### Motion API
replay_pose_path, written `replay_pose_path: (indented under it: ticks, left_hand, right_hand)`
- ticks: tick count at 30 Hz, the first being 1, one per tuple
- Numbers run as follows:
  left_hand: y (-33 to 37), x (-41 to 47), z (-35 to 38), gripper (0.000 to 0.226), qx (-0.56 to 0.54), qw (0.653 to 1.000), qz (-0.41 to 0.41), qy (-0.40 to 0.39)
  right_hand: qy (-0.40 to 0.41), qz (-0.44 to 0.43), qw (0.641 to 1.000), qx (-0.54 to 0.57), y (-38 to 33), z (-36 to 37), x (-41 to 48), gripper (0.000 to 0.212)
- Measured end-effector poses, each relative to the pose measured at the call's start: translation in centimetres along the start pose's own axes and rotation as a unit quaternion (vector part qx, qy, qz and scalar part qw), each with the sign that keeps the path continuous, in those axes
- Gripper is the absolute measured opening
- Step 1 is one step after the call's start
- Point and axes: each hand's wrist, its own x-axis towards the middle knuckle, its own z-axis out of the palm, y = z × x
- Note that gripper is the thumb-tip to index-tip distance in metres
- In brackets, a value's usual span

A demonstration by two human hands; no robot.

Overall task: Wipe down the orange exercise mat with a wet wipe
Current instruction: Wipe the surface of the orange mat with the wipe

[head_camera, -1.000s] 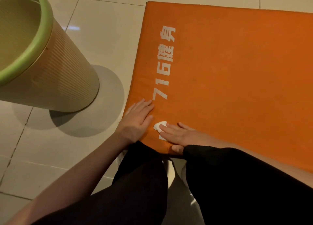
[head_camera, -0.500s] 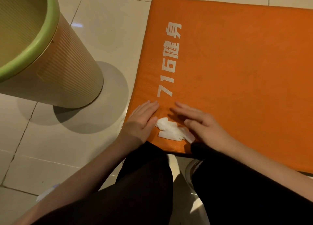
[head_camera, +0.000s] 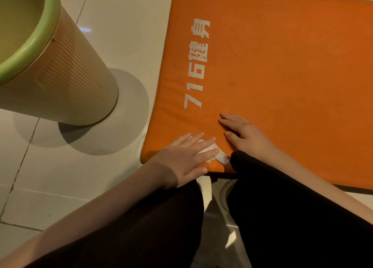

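The orange exercise mat (head_camera: 282, 76) lies on the tiled floor, with white print running along its left side. At its near left corner a white wet wipe (head_camera: 219, 156) lies flat on the mat. My left hand (head_camera: 187, 156) lies on the wipe with straight fingers and covers most of it. My right hand (head_camera: 246, 134) rests flat on the mat just right of the wipe, fingers spread, apart from it.
A tall ribbed beige bin with a green rim (head_camera: 50, 71) stands on the floor left of the mat. My knees in black trousers (head_camera: 282, 217) fill the lower view, close to the mat's near edge.
My left hand slid right from the mat's edge onto the wipe. My right hand came off the wipe and moved up and right on the mat.
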Motion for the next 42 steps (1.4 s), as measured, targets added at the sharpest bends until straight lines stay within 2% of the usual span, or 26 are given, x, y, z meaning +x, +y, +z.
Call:
replay_pose_path:
  ticks: [1, 6, 9, 13, 16, 19, 24, 26, 29, 35, 40, 42]
  left_hand:
    - [0.0, -0.1, 0.1, 0.061, 0.003, 1.0, -0.003, -0.026]
    - [-0.4, -0.5, 1.2, 0.083, -0.02, 0.996, -0.088, -0.007]
    - [0.1, -0.4, 0.8, 0.083, -0.032, 0.992, -0.119, -0.002]
    - [0.4, -1.9, 0.8, 0.075, -0.038, 0.998, -0.044, -0.029]
    - [-0.8, -0.7, 0.2, 0.066, -0.065, 0.994, -0.087, -0.033]
    - [-1.0, 1.0, 0.3, 0.068, -0.05, 0.99, -0.134, -0.016]
    - [0.2, -0.9, 1.7, 0.077, -0.013, 0.997, -0.066, -0.022]
    - [-0.6, 0.2, 0.9, 0.074, -0.032, 0.993, -0.105, -0.038]
    - [-1.0, 2.7, 0.2, 0.074, -0.057, 0.985, -0.166, -0.001]
    - [-0.1, 2.2, 0.9, 0.075, -0.054, 0.99, -0.131, -0.004]
    - [-2.9, 6.5, 0.1, 0.073, -0.102, 0.967, -0.23, 0.035]
    - [-2.4, 6.5, 0.4, 0.074, -0.09, 0.969, -0.224, 0.043]
  right_hand:
    - [-0.001, -0.002, 1.0, -0.006, 0.0, 0.0, 0.0, 0.046]
    - [-0.007, 0.003, 1.0, -0.028, 0.0, 0.0, 0.0, 0.048]
    - [-0.001, 0.002, 1.0, -0.029, -0.1, 0.0, -0.1, 0.048]
    - [0.003, -0.001, 1.0, -0.031, -0.1, 0.1, -0.1, 0.048]
    - [0.001, 0.006, 1.0, -0.03, -0.1, 0.1, 0.0, 0.047]
    - [0.001, 0.008, 0.999, -0.032, -0.1, 0.0, -0.1, 0.047]
    - [0.007, 0.005, 0.999, -0.032, 0.2, 0.3, -0.2, 0.046]
    - [0.004, 0.01, 0.999, -0.035, 0.1, 0.2, -0.1, 0.046]
    - [0.003, 0.008, 0.999, -0.046, -0.1, 0.2, -0.2, 0.046]
    - [-0.009, 0.1, 0.983, -0.152, 0.1, 0.4, -0.2, 0.06]
    - [-0.022, 0.111, 0.982, -0.152, -0.1, 0.2, 0.0, 0.062]
    - [-0.024, 0.108, 0.983, -0.145, 0.0, 0.2, -0.1, 0.062]
